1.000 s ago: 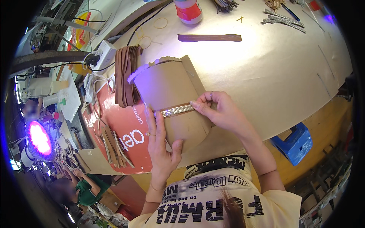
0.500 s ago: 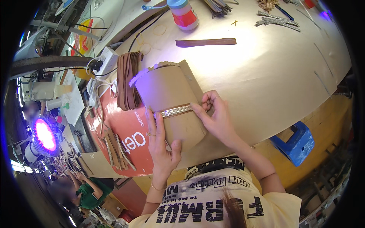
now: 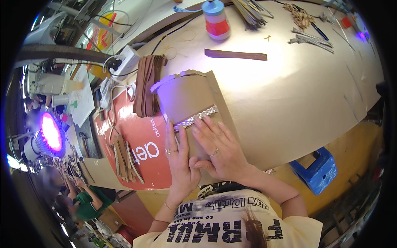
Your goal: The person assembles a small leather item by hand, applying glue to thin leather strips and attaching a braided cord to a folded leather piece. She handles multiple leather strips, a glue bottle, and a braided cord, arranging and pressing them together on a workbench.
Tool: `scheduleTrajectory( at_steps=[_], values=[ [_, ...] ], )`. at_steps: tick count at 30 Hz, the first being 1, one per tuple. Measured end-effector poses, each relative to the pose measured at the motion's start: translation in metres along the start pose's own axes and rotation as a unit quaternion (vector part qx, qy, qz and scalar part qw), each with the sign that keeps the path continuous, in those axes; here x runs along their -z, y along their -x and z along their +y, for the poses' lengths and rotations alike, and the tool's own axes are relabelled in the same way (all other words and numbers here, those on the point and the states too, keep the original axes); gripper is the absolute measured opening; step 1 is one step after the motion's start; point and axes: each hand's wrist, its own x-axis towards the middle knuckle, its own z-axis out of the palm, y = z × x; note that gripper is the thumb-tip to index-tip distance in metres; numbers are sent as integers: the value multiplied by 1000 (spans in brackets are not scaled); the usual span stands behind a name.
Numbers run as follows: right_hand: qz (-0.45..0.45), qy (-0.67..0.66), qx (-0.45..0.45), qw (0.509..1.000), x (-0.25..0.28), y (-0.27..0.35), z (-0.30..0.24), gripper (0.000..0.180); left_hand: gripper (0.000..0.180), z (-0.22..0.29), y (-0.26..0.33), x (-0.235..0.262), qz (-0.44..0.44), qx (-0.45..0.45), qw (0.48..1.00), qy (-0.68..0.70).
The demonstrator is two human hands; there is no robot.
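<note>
A tan curved cardboard form [image 3: 188, 93] lies on the table in front of me. Across it runs a silvery braided strip [image 3: 206, 112] on a thin brown band. My left hand [image 3: 178, 153] lies with fingers stretched out, its tips at the strip's left end. My right hand [image 3: 219, 149] is flat on the form, fingers extended, fingertips on the strip near its middle. Neither hand grips anything. A scalloped pale edging [image 3: 178, 76] follows the far rim of the form.
A stack of brown strips [image 3: 147, 87] and a red sheet [image 3: 140, 165] lie to the left. Farther off are a single brown strip [image 3: 235, 54], a glue jar [image 3: 216, 22] and silver braids [image 3: 312, 40]. A blue stool [image 3: 316, 169] stands right; a bright lamp [image 3: 50, 132] shines left.
My right hand has let go of the braided strip's right end and moved left, flattening over the strip. My left hand stays at its left end. The whole view has shifted slightly.
</note>
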Motion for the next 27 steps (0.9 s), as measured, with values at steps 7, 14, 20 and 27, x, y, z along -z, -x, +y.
scheduleTrajectory(
  at_steps=[7,14,20,27],
  values=[
    [-20,-25,-24,999,5,-4,6,62,70,-15,4,-6,39,14,997,67],
    [-20,-92,-77,993,8,-5,22,59,83,-27,7,-14,31,11,988,150],
    [-35,-117,-81,989,-2,4,22,64,103,-29,6,-32,99,54,967,228],
    [3,-184,-109,977,-12,6,20,59,107,-28,1,-33,79,152,904,392]
  ],
)
